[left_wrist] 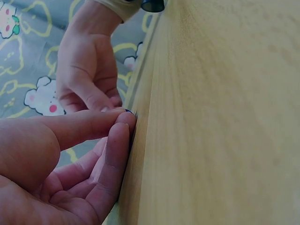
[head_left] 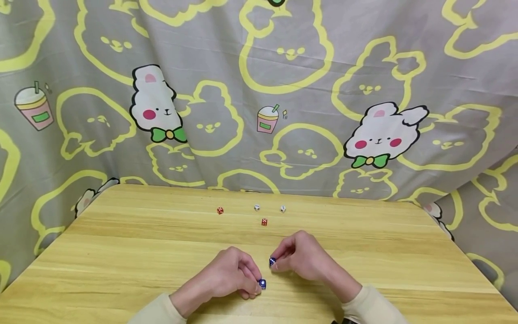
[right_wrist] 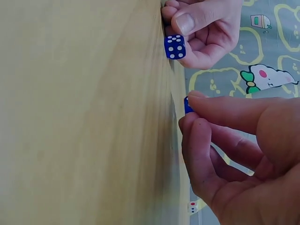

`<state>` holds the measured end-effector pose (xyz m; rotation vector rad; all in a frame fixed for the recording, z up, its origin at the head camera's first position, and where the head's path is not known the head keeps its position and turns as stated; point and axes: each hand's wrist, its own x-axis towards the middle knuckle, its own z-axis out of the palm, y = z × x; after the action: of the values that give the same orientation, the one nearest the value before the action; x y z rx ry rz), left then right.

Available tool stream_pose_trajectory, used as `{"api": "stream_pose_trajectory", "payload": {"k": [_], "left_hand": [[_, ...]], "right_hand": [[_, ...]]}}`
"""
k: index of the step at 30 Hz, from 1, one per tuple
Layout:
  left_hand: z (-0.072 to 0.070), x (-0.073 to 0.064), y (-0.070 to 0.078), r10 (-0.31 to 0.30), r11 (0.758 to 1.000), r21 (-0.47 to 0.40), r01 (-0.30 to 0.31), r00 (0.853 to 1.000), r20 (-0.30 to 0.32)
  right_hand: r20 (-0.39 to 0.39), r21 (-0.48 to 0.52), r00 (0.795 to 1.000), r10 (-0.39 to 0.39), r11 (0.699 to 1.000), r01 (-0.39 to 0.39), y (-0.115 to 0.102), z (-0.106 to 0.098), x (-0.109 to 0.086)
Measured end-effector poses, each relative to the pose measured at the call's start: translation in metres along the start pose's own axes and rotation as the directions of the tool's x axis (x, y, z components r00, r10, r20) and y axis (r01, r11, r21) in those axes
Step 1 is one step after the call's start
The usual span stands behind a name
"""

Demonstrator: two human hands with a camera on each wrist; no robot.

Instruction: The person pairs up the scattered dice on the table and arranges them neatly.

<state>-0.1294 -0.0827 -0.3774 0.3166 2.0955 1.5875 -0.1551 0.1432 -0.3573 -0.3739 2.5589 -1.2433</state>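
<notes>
My left hand pinches a blue die with white pips close to the front of the wooden table. In the right wrist view this blue die shows its pips at the fingertips. A second blue die is pinched between the thumb and finger of my right hand, slightly farther back and to the right. That die is mostly covered by the fingertips in the right wrist view. Both hands are low over the tabletop, a small gap between them.
Toward the back of the table lie a red die at left, a white die, another white die and a red die nearer the hands. A patterned grey curtain hangs behind the table's far edge.
</notes>
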Motion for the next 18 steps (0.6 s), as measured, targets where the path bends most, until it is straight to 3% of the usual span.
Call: {"api": "stream_pose_trajectory", "payload": {"k": [18], "left_hand": [[0.001,0.000,0.000,-0.010,1.000,0.002,0.010,1.000,-0.004]], "right_hand": [[0.069,-0.020,0.997,-0.044,0.999,0.045,-0.004,0.010,-0.012]]}}
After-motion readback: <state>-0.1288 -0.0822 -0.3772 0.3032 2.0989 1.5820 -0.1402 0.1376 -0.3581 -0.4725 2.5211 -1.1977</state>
